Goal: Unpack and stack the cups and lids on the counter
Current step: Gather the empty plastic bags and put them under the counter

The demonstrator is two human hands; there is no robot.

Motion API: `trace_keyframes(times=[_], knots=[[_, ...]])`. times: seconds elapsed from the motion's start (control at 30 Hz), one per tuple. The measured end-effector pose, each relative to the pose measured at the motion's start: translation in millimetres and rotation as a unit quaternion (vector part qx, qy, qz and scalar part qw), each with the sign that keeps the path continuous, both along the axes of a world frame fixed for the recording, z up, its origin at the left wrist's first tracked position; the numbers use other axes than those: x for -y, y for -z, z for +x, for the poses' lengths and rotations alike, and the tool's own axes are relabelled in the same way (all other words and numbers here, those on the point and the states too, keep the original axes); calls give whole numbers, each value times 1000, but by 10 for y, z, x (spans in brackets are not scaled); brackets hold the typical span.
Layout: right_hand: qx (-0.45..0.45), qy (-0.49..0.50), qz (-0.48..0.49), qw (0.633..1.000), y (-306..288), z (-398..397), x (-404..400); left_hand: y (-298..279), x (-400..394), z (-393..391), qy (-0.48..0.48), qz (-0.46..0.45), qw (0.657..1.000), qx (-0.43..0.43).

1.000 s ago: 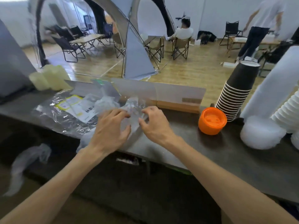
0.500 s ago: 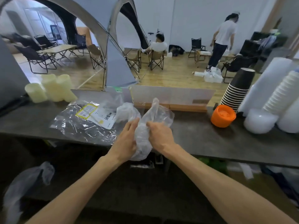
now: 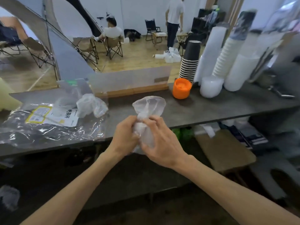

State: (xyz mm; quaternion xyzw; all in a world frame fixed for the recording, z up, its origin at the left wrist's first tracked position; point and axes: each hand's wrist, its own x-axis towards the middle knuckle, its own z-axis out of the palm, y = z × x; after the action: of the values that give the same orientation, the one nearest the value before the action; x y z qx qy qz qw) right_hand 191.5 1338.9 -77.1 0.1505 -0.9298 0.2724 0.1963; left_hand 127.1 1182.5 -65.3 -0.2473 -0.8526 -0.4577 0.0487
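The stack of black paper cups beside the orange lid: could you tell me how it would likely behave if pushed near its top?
The stack of black paper cups stands tall, narrow and leaning, so it would probably tip. Paper cups look light, so the stack may slide on the counter.

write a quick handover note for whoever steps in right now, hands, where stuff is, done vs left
Left hand and right hand: both grip one crumpled clear plastic bag, held above the counter's near edge.
Already standing at the right end: black cup stack, white cup stacks, clear lids, orange lid.
On the left: flat labelled wrapper and another loose bag.
Left: whether this bag is empty cannot be told; check it, then clear the wrappers.
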Motion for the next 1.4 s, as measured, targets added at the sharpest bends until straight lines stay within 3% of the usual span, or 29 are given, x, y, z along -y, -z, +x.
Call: trace_keyframes(times=[0.1, 0.2, 0.33, 0.4, 0.5, 0.57, 0.73, 0.9, 1.0, 1.2, 1.4], knots=[[42, 87, 49, 994, 170, 189, -478, 27, -533, 164, 89, 39, 990, 105], [59, 157, 40, 985, 324, 419, -1009, 126, -1092, 368, 185, 9, 970, 154], [102, 230, -132, 959, 607, 868, -1822, 383, -1861, 647, 268, -63, 958, 76], [173, 290, -277, 900, 828, 1095, -2353, 483, -2302, 820, 314, -94, 944, 15], [242, 292, -427, 821, 1103, 1483, -3091, 714, -3088, 1173, 403, -206, 886, -100], [282, 311, -413, 809, 1218, 1753, -3543, 905, -3701, 1428, 420, -236, 868, -120], [316, 368, -368, 793, 1531, 2289, -4707, 1277, -5186, 1820, 465, -220, 856, -58], [238, 463, -469, 713, 1774, 2653, -5403, 1932, -6277, 2044, 469, -254, 843, -73], [237, 502, -419, 718, 2118, 2771, -5632, 2398, -6675, 2107, 472, -305, 825, -53], [413, 466, -192, 759, 2941, 3049, -5800, 3305, -7066, 2084, 451, -501, 737, -47], [499, 422, -134, 745, 3187, 2988, -5947, 3672, -7233, 1994, 434, -608, 665, 6]])
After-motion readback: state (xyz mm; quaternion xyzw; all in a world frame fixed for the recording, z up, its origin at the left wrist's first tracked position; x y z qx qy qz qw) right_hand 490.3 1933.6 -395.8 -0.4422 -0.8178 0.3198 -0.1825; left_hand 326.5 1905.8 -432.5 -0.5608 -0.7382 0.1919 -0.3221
